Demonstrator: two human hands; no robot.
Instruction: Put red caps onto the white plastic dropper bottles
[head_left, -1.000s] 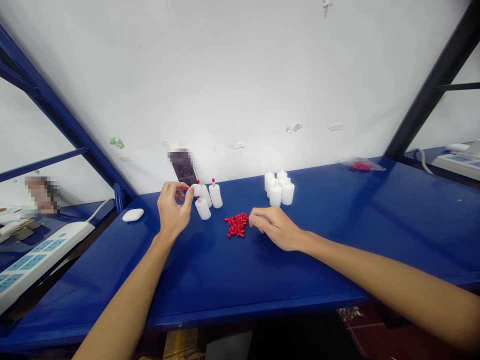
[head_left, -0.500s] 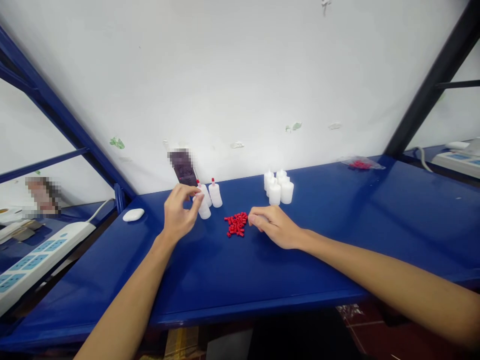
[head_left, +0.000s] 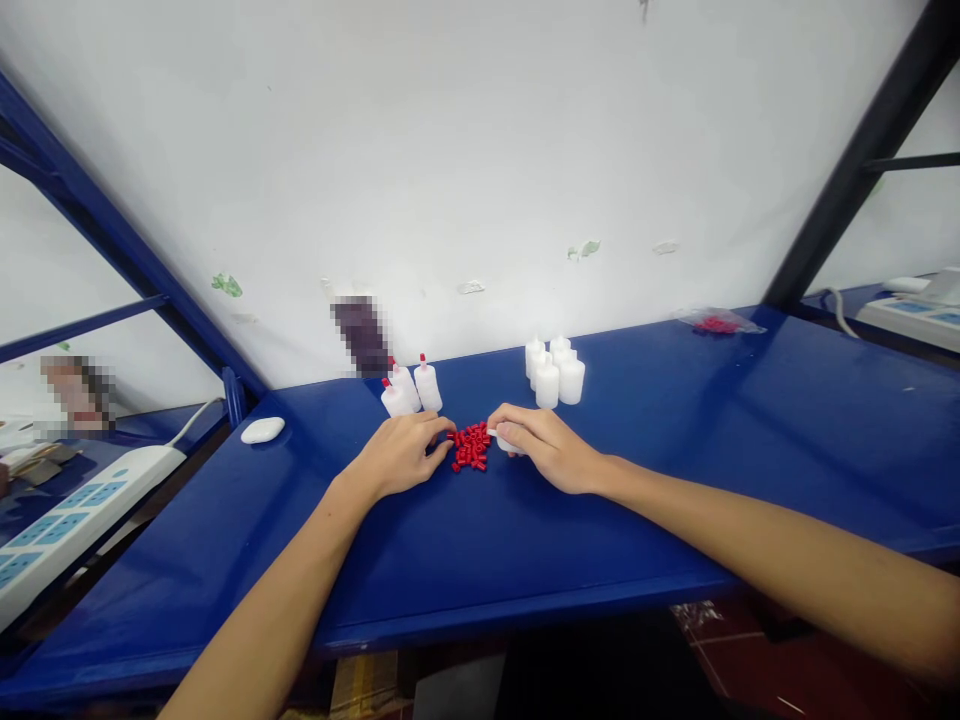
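The background is filled by a plain white wall (head_left: 480,150), marked here and there by chipped patches. Below it a broad, glossy blue tabletop (head_left: 637,510) is spread, flanked by a slanting blue metal post (head_left: 139,235) on the left and a dark metal post (head_left: 844,165) on the right. Past the left edge, a long white power strip (head_left: 86,518) with pale blue sockets is seen.

Over the tabletop the bare right hand (head_left: 553,447) is held with its fingers curled about a small white plastic bottle, tilted over, its narrow nozzle pointed leftward. The left hand (head_left: 401,455) is lowered at the near side of three upright white bottles with red tips (head_left: 425,387); its thumb and forefinger are bent towards each other at the left edge of a loose pile of small red plastic caps — whether one is pinched cannot be told.

Beyond the right hand, a close cluster of uncapped white bottles (head_left: 559,378) is stood upright. By the wall, a clear plastic bag (head_left: 718,322) with red contents is laid at far right, and a dark rectangular object (head_left: 361,338), blurred out, is seen at left. A smooth white oval case (head_left: 262,431) is placed near the left edge. The gripped small white plastic bottle (head_left: 507,444) is partly hidden by fingers. Smallest of all, the small red plastic caps (head_left: 472,448) are heaped between the hands.
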